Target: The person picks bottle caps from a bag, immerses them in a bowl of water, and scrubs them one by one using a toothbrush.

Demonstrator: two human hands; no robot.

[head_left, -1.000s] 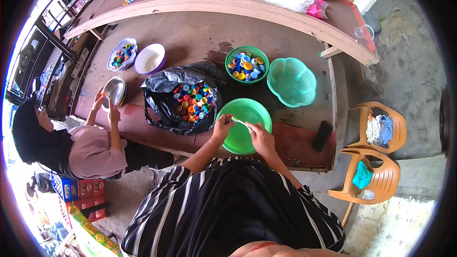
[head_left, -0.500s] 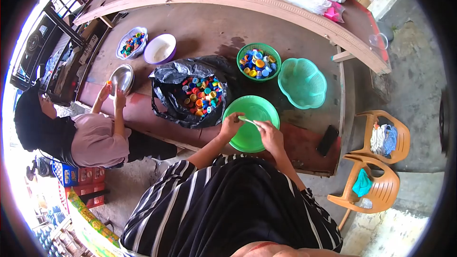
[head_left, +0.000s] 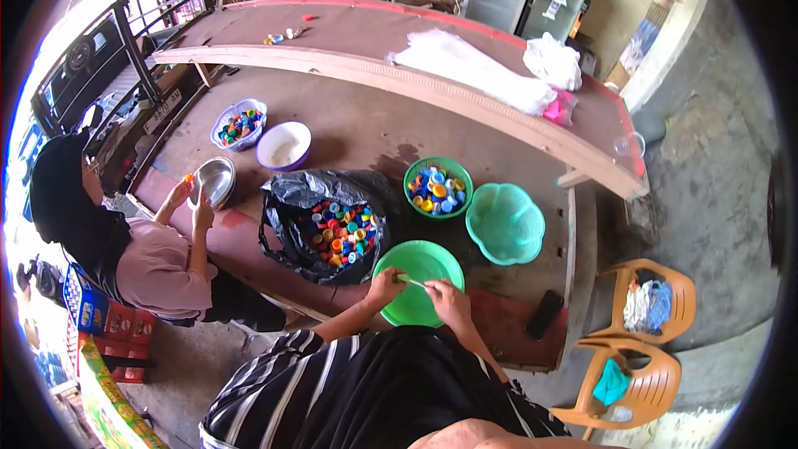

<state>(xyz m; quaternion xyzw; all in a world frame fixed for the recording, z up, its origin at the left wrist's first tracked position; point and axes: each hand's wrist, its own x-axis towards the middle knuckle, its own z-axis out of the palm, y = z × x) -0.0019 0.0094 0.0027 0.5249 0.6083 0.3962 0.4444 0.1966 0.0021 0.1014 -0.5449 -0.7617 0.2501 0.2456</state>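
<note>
Over the bright green basin [head_left: 424, 316], my left hand [head_left: 386, 288] pinches a small green bottle cap [head_left: 404, 278]. My right hand [head_left: 448, 303] grips a slim, pale tool [head_left: 418, 283] whose tip meets the cap; its exact kind is too small to make out. Left of the basin, a black plastic bag [head_left: 287, 191] gapes around many coloured bottle caps [head_left: 342, 233]. Behind the basin stand a green basket [head_left: 438, 210] of mostly blue, white and yellow caps and a flower-shaped teal basket [head_left: 505, 224].
A co-worker [head_left: 162, 262] sits at the left, holding an orange cap near a metal bowl [head_left: 218, 182]. Beyond are a white-purple bowl [head_left: 283, 146] and a scalloped bowl of caps [head_left: 239, 125]. A phone [head_left: 544, 314] lies right; a wooden rail [head_left: 399, 83] crosses the table.
My view has tilted upward, so the table sits lower and fridges show at the back. Both hands keep the cap and tool together over the basin.
</note>
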